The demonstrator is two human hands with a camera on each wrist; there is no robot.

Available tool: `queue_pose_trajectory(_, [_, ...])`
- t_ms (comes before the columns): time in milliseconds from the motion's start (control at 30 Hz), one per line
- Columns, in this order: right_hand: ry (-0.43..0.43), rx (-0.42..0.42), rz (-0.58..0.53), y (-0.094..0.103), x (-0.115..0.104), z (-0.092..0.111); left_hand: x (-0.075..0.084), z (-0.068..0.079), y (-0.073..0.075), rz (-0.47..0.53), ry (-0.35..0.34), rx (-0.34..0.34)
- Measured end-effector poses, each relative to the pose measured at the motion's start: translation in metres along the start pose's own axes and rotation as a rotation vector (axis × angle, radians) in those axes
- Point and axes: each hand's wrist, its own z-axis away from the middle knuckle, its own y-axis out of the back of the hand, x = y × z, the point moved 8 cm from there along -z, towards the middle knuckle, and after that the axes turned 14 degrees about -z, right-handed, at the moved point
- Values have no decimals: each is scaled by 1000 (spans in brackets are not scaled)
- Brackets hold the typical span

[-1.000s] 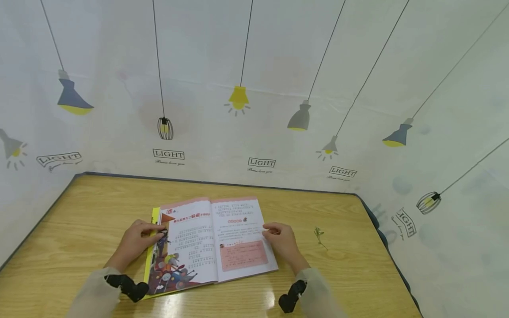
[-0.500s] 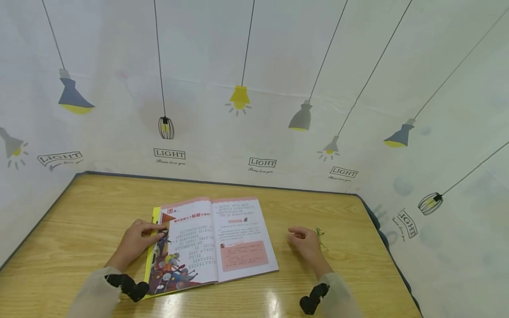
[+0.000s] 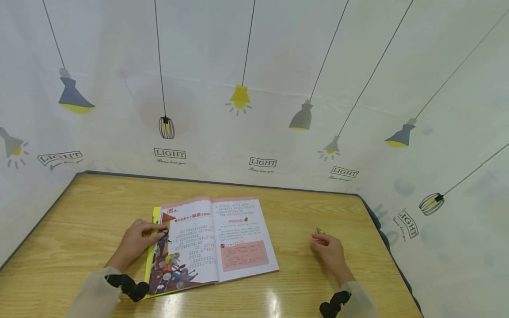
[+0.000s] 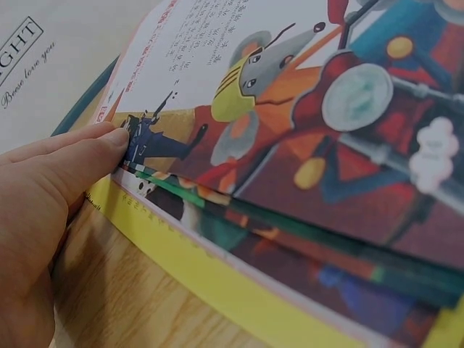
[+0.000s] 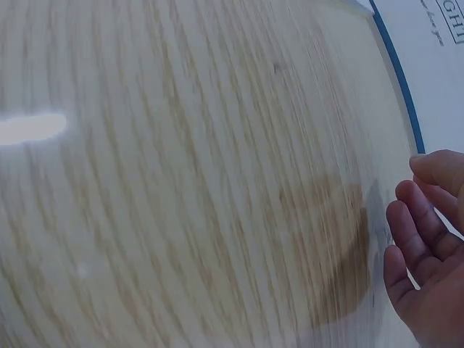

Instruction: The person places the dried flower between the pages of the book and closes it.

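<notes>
An open picture book (image 3: 238,238) lies on the wooden table, with text on both pages and cartoon mice on the left one. My left hand (image 3: 137,243) holds the left edge of the book. In the left wrist view its thumb (image 4: 109,148) rests on the page near the corner, above the fanned page edges and the yellow cover. My right hand (image 3: 329,255) is over the table to the right of the book, its fingers (image 5: 409,225) loosely bent. A small green plant sprig (image 3: 319,230) shows just past its fingertips; most of the sprig is hidden behind the hand.
The table (image 3: 199,185) has a dark blue edge at the back and right. A white cloth wall (image 3: 207,53) printed with hanging lamps stands behind it and at both sides. Black wrist cameras (image 3: 127,286) are strapped over both sleeves.
My right hand has let go of the book's right edge and moved right, to the sprig, which it now partly covers. The left hand and the book have stayed in place.
</notes>
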Motion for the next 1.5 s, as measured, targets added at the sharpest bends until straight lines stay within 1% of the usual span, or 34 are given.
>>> queue_pose_trajectory(267, [10,72,43,28,7,0,0,-1,-1,-9,8,-8])
queue_pose_trajectory(400, [8,102,97,36,11,-2,0,-2,-1,-2,6,-5])
queue_pose_trajectory(500, [1,118,115,39,14,-5,0,-2,-2,1,8,-7])
queue_pose_trajectory(633, [-1,129,115,40,18,-5,-1,-3,-2,-1,7,-3])
queue_pose_trajectory(933, [24,156,96,37,19,-1,-1,-2,-1,-3,9,4])
queue_pose_trajectory(1200, [10,184,125,36,21,0,0,-1,0,1,8,6])
queue_pose_trajectory(1333, [8,169,149,34,22,0,0,0,0,1,10,6])
queue_pose_trajectory(1500, [10,125,194,31,21,-1,-1,0,0,0,13,8])
